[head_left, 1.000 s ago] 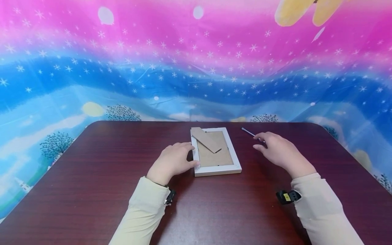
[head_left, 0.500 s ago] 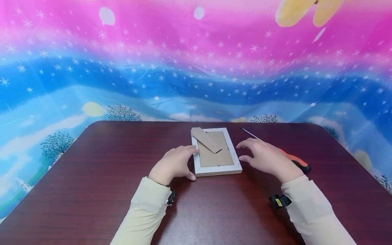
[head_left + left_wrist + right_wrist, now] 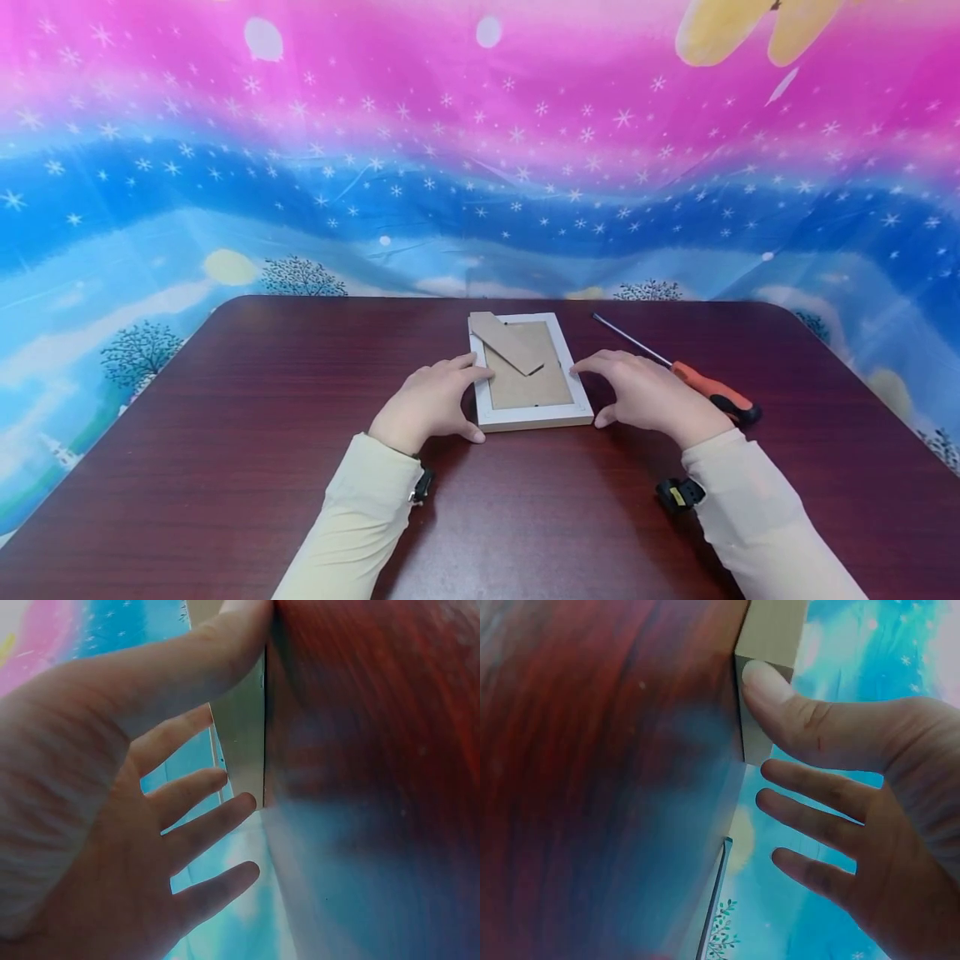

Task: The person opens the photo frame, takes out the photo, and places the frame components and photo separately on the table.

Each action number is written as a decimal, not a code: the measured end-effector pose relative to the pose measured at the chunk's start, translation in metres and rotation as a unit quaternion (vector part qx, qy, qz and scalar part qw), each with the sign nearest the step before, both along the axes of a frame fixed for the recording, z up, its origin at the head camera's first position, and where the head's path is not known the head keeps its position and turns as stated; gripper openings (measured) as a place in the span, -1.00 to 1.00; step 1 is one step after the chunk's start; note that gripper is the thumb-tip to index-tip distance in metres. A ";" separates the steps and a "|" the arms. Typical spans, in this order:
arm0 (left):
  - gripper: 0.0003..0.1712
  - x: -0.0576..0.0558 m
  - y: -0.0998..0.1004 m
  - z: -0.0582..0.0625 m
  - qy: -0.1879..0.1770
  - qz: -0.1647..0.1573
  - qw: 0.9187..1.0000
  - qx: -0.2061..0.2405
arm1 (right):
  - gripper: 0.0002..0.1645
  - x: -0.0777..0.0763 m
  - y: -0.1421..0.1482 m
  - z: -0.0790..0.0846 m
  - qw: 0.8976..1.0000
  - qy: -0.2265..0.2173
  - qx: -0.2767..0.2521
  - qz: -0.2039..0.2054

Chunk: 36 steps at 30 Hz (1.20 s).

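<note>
A white picture frame (image 3: 536,415) lies back side up on the table, its brown backing board (image 3: 521,393) showing. A cardboard easel stand (image 3: 504,343) lies slanted across the board. My left hand (image 3: 423,406) is at the frame's left side, with a fingertip over the left rail and the thumb by the near left corner. On the opposite side, my right hand (image 3: 648,398) has its index fingertip at the right rail and its thumb at the near right corner. In both wrist views, the fingers are spread and fairly straight beside the frame's edge (image 3: 244,739).
An orange and black screwdriver (image 3: 701,382) lies slanted on the table right of the frame, partly behind the right hand. The dark red wooden table (image 3: 225,433) has its far edge against a colourful printed cloth (image 3: 480,167).
My right hand has left the screwdriver and moved left to the frame's right side. My left thumb has shifted down from the left rail to the near corner. The frame stays about where it was.
</note>
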<state>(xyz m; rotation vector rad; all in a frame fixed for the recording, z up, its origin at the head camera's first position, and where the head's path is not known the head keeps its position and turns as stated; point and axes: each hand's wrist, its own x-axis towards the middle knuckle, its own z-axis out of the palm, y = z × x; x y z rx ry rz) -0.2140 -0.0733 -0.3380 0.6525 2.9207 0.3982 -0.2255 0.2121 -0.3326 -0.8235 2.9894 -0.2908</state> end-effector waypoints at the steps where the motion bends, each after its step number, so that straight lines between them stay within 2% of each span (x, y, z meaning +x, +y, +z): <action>1: -0.04 0.000 0.000 0.000 -0.001 0.002 1.000 0.001 | -0.14 0.000 -0.001 -0.001 1.000 0.000 0.002 0.005; 8: -0.05 0.000 0.002 -0.005 -0.001 -0.001 1.000 0.005 | -0.04 0.002 -0.006 -0.005 1.000 -0.012 0.008 0.018; 15: -0.03 -0.001 0.004 -0.007 0.030 -0.014 0.999 -0.005 | -0.10 0.003 -0.008 -0.005 1.000 -0.012 0.011 0.014; 26: -0.07 0.001 0.005 -0.007 0.029 -0.010 0.999 -0.011 | -0.12 0.001 -0.007 -0.006 0.999 -0.016 0.014 0.025; 36: -0.13 0.003 0.005 0.003 0.021 -0.024 0.999 -0.003 | -0.31 0.001 0.000 0.006 0.999 -0.029 -0.014 0.032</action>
